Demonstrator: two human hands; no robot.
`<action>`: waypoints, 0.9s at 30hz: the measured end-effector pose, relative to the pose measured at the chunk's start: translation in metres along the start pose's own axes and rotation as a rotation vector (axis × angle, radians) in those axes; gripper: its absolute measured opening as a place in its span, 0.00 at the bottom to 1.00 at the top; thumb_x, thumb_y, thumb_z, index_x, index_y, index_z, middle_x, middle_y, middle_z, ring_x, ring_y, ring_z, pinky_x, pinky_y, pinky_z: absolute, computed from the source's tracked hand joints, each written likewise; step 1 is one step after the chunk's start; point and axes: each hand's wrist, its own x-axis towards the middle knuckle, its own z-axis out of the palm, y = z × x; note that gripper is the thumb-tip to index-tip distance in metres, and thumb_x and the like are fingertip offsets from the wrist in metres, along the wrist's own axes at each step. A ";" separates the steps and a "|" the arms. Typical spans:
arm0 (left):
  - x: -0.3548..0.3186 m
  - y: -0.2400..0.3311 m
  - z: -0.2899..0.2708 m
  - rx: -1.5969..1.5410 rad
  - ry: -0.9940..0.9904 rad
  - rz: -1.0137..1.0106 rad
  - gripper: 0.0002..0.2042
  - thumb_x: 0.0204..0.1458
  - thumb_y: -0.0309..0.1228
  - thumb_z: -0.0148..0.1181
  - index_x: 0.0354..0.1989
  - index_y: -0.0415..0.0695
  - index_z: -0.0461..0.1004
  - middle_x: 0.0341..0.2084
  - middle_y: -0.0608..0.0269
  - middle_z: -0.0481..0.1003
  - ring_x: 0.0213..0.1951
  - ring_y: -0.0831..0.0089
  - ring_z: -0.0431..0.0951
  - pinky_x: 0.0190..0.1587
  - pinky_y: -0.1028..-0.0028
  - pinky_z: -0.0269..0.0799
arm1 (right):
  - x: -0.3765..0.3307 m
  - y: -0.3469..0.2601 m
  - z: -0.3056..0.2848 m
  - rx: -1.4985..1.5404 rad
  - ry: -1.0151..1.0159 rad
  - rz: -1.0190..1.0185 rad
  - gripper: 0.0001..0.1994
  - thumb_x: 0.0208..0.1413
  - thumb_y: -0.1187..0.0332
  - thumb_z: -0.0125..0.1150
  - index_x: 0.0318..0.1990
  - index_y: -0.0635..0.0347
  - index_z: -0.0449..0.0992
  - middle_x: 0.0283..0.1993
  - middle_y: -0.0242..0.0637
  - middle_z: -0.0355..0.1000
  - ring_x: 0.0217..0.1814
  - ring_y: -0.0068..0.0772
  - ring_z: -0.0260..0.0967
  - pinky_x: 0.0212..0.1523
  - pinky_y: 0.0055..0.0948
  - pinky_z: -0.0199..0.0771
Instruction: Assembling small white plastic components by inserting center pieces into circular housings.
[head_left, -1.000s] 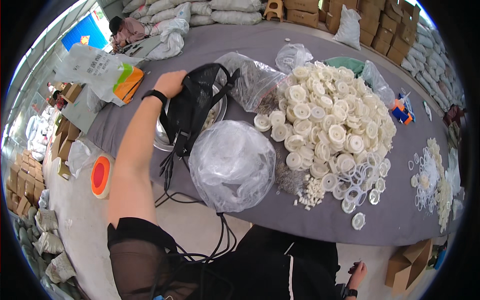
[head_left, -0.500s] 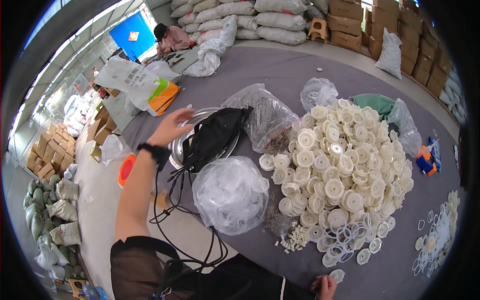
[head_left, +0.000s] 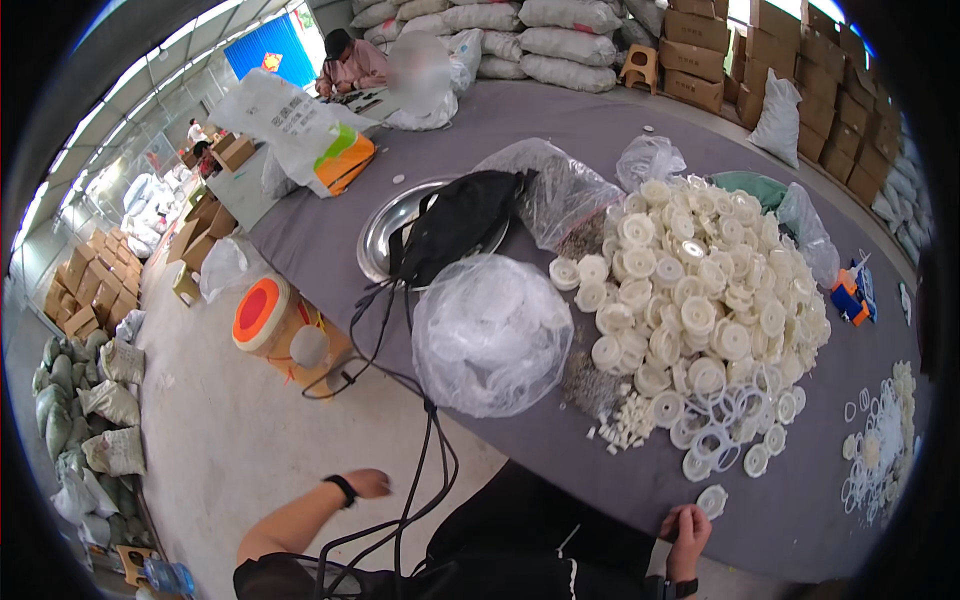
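The grey surface (head_left: 330, 240) fills most of my view. At right centre lies the large heap of white round parts (head_left: 700, 290); to its near left sits a clear bag (head_left: 490, 335) of similar parts, and further left a black bag (head_left: 455, 225) rests in a metal tray (head_left: 385, 235). A few loose white rings (head_left: 720, 430) lie nearer me. My right hand (head_left: 685, 530) rests at the near edge, fingers touching a single white disc (head_left: 715, 500) (grip not discernible). My left hand (head_left: 365, 483) hangs off the surface, loosely curled, holding nothing. Judging by the heap, most parts remain unprocessed.
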 end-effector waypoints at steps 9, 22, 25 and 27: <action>-0.014 0.296 -0.044 -1.115 0.024 0.605 0.08 0.58 0.31 0.48 0.40 0.40 0.68 0.32 0.63 0.72 0.31 0.79 0.74 0.35 0.79 0.69 | -0.015 0.022 0.007 -0.027 0.074 -0.186 0.11 0.60 0.67 0.48 0.29 0.63 0.71 0.20 0.31 0.67 0.18 0.18 0.61 0.20 0.17 0.59; 0.058 0.387 -0.086 -0.289 0.498 0.711 0.18 0.43 0.24 0.60 0.45 0.41 0.68 0.38 0.58 0.68 0.32 0.69 0.72 0.32 0.74 0.69 | 0.007 -0.001 0.035 -0.268 0.092 -0.289 0.06 0.52 0.72 0.55 0.30 0.66 0.75 0.24 0.38 0.71 0.24 0.25 0.69 0.26 0.23 0.66; 0.071 0.394 -0.092 -0.359 0.388 0.711 0.16 0.44 0.23 0.59 0.44 0.40 0.69 0.37 0.60 0.68 0.31 0.74 0.71 0.31 0.77 0.67 | 0.017 0.003 0.041 -0.479 0.154 -0.372 0.05 0.51 0.72 0.57 0.30 0.66 0.75 0.23 0.39 0.71 0.23 0.29 0.70 0.25 0.24 0.66; 0.076 0.395 -0.092 -0.517 0.317 0.729 0.12 0.46 0.21 0.58 0.41 0.38 0.70 0.36 0.62 0.69 0.30 0.79 0.70 0.32 0.80 0.66 | 0.020 0.010 0.041 -0.459 0.229 -0.418 0.04 0.50 0.73 0.58 0.30 0.65 0.75 0.22 0.39 0.69 0.20 0.29 0.67 0.23 0.24 0.64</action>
